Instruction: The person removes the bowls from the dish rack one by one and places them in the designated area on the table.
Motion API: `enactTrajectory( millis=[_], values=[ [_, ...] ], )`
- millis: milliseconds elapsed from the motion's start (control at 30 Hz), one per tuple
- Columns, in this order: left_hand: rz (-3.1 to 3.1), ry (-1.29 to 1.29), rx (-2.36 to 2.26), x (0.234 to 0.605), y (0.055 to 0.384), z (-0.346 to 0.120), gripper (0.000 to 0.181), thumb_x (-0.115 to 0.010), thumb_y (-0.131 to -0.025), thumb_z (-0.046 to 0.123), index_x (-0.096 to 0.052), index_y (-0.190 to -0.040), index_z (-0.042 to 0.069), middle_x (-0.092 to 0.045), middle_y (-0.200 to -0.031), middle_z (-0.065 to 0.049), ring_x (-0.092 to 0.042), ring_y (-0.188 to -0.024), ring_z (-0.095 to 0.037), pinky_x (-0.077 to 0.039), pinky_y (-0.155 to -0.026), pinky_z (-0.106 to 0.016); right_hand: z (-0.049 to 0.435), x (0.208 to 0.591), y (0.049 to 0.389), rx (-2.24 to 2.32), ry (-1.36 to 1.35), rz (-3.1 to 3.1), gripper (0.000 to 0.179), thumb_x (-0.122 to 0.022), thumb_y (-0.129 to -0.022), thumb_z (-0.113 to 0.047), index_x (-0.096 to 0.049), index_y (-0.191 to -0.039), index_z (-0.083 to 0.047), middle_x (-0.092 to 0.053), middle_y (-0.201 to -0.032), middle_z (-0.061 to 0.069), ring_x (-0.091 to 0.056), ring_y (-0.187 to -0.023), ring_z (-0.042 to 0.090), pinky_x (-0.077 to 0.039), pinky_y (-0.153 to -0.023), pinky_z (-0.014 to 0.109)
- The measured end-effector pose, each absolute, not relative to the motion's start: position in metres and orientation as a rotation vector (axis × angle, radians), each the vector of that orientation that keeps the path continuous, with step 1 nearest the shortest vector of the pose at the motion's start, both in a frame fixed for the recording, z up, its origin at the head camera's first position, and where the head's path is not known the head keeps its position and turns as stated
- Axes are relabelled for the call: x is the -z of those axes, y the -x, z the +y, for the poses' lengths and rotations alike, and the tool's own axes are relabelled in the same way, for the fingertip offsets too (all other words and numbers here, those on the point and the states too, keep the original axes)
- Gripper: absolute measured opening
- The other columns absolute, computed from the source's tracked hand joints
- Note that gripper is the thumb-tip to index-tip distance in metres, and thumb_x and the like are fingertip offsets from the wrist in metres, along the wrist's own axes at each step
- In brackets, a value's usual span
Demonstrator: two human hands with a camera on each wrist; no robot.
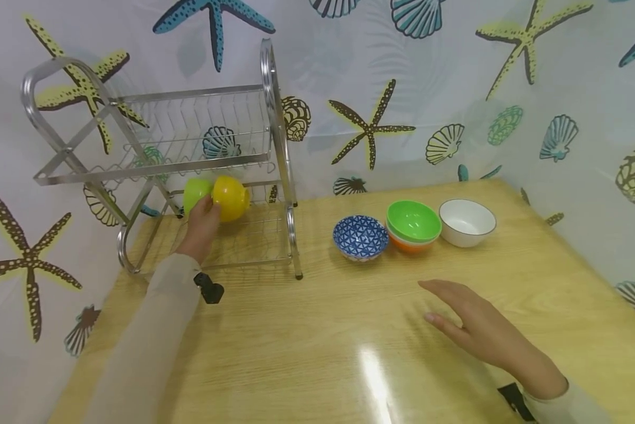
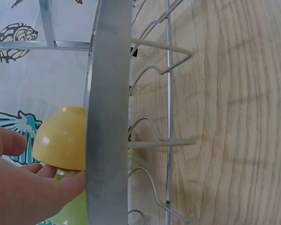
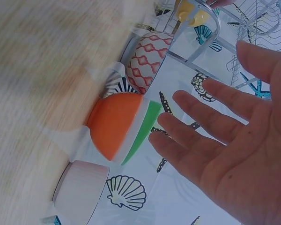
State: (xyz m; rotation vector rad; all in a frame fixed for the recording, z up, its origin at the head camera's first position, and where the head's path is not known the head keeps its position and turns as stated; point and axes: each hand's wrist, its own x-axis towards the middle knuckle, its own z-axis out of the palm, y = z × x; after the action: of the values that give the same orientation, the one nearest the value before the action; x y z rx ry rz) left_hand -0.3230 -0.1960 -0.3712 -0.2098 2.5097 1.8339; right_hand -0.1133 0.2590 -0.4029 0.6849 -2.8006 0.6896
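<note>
A yellow bowl [image 1: 231, 198] sits tipped on its side in the lower tier of the metal dish rack [image 1: 203, 160], beside a light green bowl [image 1: 197, 192]. My left hand [image 1: 202, 227] holds the yellow bowl near its rim. In the left wrist view, fingers [image 2: 70, 186] reach under that rim, between the two bowls, with the thumb close to the wall; a rack bar hides part of the bowl. My right hand [image 1: 481, 330] hovers over the table with fingers spread and nothing in it, in front of the green bowl [image 1: 414, 221], which is nested in an orange one [image 1: 412, 245].
Left of the nested bowls stands a blue-patterned bowl [image 1: 361, 237]; on their right, a white bowl [image 1: 466, 222]. All stand on the wooden table [image 1: 296, 347] near the shell-print cloth [image 1: 317, 76]. The rack's upright frame [image 1: 275, 94] rises between the left hand and these bowls.
</note>
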Motion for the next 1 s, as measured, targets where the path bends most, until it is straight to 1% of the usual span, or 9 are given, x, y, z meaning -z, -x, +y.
enactTrajectory(
  millis=[67,167,300,433,567,733,900,1000],
  values=[
    [2.51,0.213,-1.837,0.373,0.324,-0.196,0.054,-0.028,-0.105,0.021,-0.009,-0.154,0.006,-0.013,-0.159,-0.013,-0.017,-0.145,-0.029,-0.018,-0.118,-0.043,0.259,0.402,0.114,-0.695,-0.683,-2.81,0.048,-0.062,-0.095,-0.025,-0.049,-0.137,-0.007,-0.054,-0.135,0.014,-0.05,-0.123,0.034,-0.043,-0.098,0.055],
    [2.496,0.234,-1.841,0.375,0.325,-0.197,0.054,-0.028,-0.105,0.021,-0.012,-0.153,0.005,-0.018,-0.157,-0.015,-0.021,-0.143,-0.03,-0.021,-0.117,-0.044,0.259,0.402,0.113,-0.705,-0.682,-2.825,0.048,-0.061,-0.095,-0.026,-0.048,-0.138,-0.008,-0.053,-0.136,0.014,-0.049,-0.124,0.035,-0.043,-0.098,0.056],
    [2.492,0.273,-1.833,0.379,0.331,-0.198,0.052,-0.033,-0.105,0.022,-0.02,-0.152,0.003,-0.03,-0.153,-0.016,-0.031,-0.139,-0.028,-0.027,-0.115,-0.042,0.259,0.402,0.112,-0.708,-0.694,-2.835,0.049,-0.061,-0.095,-0.027,-0.047,-0.139,-0.009,-0.051,-0.138,0.015,-0.047,-0.126,0.035,-0.042,-0.099,0.056],
    [2.481,0.321,-1.851,0.383,0.338,-0.2,0.052,-0.037,-0.104,0.022,-0.026,-0.149,0.0,-0.035,-0.149,-0.017,-0.035,-0.135,-0.027,-0.031,-0.113,-0.039,0.258,0.402,0.112,-0.702,-0.7,-2.827,0.049,-0.061,-0.095,-0.026,-0.047,-0.139,-0.01,-0.05,-0.139,0.014,-0.047,-0.127,0.034,-0.042,-0.099,0.055],
    [2.455,0.372,-1.874,0.385,0.343,-0.202,0.053,-0.038,-0.104,0.025,-0.027,-0.148,-0.002,-0.035,-0.148,-0.017,-0.036,-0.134,-0.027,-0.031,-0.113,-0.038,0.258,0.404,0.112,-0.714,-0.699,-2.828,0.049,-0.062,-0.095,-0.026,-0.047,-0.139,-0.01,-0.049,-0.14,0.014,-0.046,-0.127,0.034,-0.042,-0.1,0.055],
    [2.423,0.382,-1.907,0.387,0.346,-0.203,0.055,-0.036,-0.104,0.029,-0.026,-0.148,-0.003,-0.034,-0.149,-0.017,-0.036,-0.134,-0.027,-0.034,-0.112,-0.036,0.257,0.404,0.112,-0.735,-0.689,-2.832,0.049,-0.061,-0.095,-0.027,-0.048,-0.139,-0.01,-0.049,-0.14,0.015,-0.046,-0.128,0.035,-0.041,-0.1,0.056],
    [2.291,0.418,-1.987,0.39,0.348,-0.206,0.059,-0.033,-0.104,0.031,-0.017,-0.151,-0.001,-0.025,-0.153,-0.017,-0.031,-0.139,-0.027,-0.033,-0.113,-0.033,0.257,0.403,0.112,-0.738,-0.688,-2.826,0.051,-0.063,-0.094,-0.026,-0.047,-0.14,-0.011,-0.048,-0.14,0.016,-0.046,-0.128,0.036,-0.041,-0.1,0.057],
    [2.235,0.438,-2.003,0.39,0.349,-0.208,0.061,-0.031,-0.104,0.032,-0.012,-0.152,0.001,-0.02,-0.155,-0.016,-0.027,-0.142,-0.025,-0.031,-0.113,-0.032,0.256,0.403,0.113,-0.76,-0.676,-2.824,0.056,-0.064,-0.093,-0.025,-0.043,-0.144,-0.013,-0.045,-0.143,0.017,-0.042,-0.13,0.039,-0.039,-0.1,0.06]
  ],
)
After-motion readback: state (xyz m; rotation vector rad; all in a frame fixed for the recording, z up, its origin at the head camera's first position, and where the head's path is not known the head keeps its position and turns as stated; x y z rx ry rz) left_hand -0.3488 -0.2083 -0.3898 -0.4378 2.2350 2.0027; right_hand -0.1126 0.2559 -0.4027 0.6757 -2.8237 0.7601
